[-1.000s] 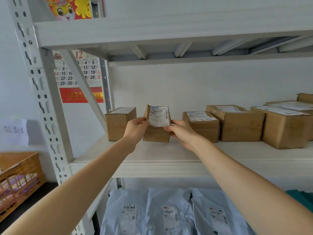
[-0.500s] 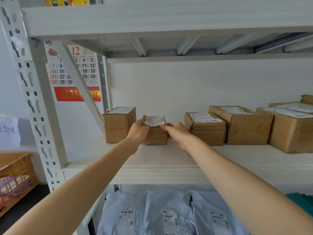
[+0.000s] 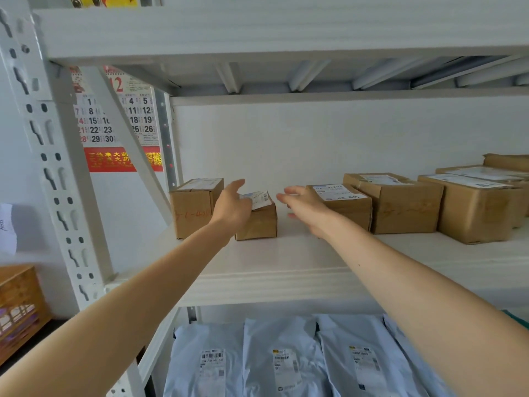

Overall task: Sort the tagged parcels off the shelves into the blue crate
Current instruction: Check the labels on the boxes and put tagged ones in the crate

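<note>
Down on the lower shelf, closest to the camera, pale blue mailer bags [image 3: 283, 368] lie side by side, each with a printed label facing up. Low at the far left edge stands an orange slatted crate [image 3: 20, 305]. Both bare forearms reach up over the white shelf board [image 3: 272, 282] above. The left hand [image 3: 232, 209] is spread, thumb raised and fingers straight, in front of the upper left corner of the small cardboard parcel [image 3: 259, 223]; whether it touches the box cannot be told. The right hand [image 3: 306, 209] is likewise spread with relaxed fingers, holding nothing, just right of that parcel with a strip of wall showing between them. The small cardboard parcel stands flat on the shelf board, its white shipping label [image 3: 259, 198] curling up off the top. Near it on the left is a taller box [image 3: 191, 210] with orange writing on its front. To the right comes a low flat box [image 3: 347, 206], partly behind the right hand, then larger boxes [image 3: 400, 204] further along. Behind the grey upright post [image 3: 50, 167], a wall calendar [image 3: 94, 121] hangs.
</note>
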`<state>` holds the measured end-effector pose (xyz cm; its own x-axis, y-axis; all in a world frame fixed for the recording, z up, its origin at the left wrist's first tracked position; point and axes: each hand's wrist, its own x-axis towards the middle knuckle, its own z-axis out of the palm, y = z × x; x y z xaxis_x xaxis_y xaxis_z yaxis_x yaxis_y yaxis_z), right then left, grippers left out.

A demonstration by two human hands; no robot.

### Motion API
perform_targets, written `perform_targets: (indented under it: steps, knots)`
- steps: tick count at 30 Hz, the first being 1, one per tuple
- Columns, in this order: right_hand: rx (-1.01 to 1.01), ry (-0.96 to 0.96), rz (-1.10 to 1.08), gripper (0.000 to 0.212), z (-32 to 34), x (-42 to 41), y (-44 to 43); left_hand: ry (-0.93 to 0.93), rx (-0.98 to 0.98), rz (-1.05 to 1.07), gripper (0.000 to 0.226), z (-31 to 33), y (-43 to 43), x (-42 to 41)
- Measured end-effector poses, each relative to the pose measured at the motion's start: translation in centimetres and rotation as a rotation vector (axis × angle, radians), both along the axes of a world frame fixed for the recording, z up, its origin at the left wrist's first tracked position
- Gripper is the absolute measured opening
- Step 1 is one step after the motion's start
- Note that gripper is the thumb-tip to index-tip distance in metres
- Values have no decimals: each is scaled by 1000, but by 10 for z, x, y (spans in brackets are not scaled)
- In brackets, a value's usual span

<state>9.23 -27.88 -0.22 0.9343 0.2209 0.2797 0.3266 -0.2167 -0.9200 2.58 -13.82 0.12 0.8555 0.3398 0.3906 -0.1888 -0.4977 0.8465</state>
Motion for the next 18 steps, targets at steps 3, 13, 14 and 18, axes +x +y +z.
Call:
perform_targets:
  steps: [3,13,14,18]
  knots:
    - [47,-23,-29,48,10,-5,-20,-38,9,-50,55,10,-12,3]
    - [3,-155,-185,42,32,-13,-92,-28,33,-214,54,18,-70,14]
    - [-4,-155,-194,41,30,-12,-100,-15,25,-226,54,17,-76,15]
    - [0,-147,-233,39,19,-6,-122,-4,-18,-261,48,9,-99,22]
